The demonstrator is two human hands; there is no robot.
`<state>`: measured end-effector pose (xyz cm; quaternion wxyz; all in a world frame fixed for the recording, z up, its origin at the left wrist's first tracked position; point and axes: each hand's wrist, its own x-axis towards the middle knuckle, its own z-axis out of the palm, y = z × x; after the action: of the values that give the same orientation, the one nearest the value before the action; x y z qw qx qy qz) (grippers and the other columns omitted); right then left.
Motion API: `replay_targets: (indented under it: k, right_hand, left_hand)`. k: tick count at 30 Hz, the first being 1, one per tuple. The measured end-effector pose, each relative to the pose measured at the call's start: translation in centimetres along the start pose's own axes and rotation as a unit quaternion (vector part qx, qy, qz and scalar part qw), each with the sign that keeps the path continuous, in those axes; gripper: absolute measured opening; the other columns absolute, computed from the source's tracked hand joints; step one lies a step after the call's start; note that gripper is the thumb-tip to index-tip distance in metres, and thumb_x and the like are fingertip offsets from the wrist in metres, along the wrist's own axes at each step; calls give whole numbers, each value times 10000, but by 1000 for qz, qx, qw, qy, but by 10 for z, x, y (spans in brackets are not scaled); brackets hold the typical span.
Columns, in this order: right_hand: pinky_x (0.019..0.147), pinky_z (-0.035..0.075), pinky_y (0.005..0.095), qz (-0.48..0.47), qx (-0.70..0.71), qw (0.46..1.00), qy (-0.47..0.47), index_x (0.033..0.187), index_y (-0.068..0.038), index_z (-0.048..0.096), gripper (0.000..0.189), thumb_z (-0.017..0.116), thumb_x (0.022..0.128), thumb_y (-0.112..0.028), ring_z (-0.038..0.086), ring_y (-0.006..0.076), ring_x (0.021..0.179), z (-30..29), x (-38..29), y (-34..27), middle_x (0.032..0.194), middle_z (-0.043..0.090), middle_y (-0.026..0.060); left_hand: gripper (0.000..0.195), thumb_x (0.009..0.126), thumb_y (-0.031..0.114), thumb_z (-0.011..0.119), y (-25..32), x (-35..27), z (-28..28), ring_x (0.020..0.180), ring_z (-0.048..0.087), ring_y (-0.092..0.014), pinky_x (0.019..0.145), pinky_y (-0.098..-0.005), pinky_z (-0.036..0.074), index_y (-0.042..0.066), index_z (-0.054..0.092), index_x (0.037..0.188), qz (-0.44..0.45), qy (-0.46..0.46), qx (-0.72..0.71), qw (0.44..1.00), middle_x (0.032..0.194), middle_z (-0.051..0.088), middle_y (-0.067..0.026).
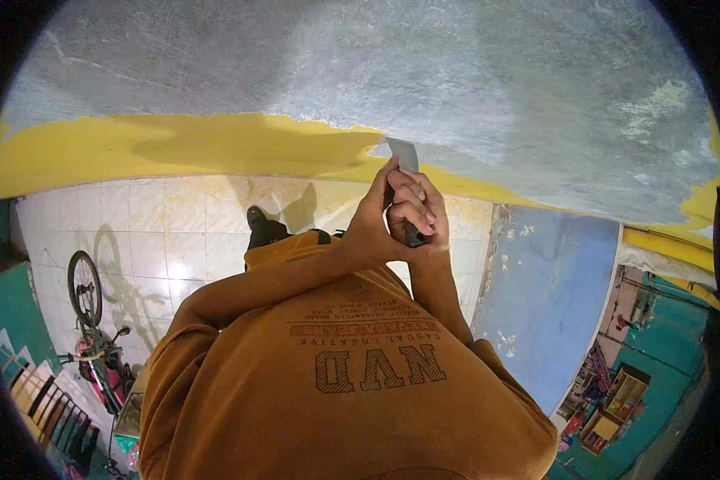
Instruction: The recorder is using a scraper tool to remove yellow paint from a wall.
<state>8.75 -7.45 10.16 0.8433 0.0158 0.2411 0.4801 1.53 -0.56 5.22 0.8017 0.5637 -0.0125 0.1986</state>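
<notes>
Both hands are together on a scraper with a wide flat metal blade (404, 154). My right hand (430, 207) curls its fingers around the dark handle (414, 237), whose butt end shows near the wrist. My left hand (369, 219) comes in from the left against the tool, its fingertips near the blade's base; part of its grip is hidden. The blade's edge lies at the border between yellow paint (246, 144) and the bare grey wall surface (390, 66). Right of the blade, a thinner yellow strip continues along the wall's lower part.
Yellowish flakes lie on the white floor tiles (186, 210) along the wall's foot. A bicycle (90, 336) stands at left. To the right are a worn blue panel (540, 288) and wooden boxes (624, 393) holding small items. A black shoe (255, 217) shows below.
</notes>
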Motion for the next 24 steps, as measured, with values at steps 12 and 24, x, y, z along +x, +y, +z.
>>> replay_targets:
  k: [12,24]
  right_hand:
    - [241,287,173,-1,-21,1000,21,699,-31,344,260,334,953,-85,314,84,312,-13,10,-6,595,366,37]
    - [258,296,176,-11,-62,997,32,690,-42,353,260,342,948,-69,330,80,327,-9,5,-7,563,359,26]
  left_hand:
    - [1144,545,212,881,-8,0,-5,1108,499,-235,1002,-368,355,-83,148,1372,-58,13,-5,998,1090,536,-137]
    - [1053,566,166,857,7,2,-6,1102,505,-209,999,-353,357,-37,201,1365,-52,3,0,999,1084,543,-100]
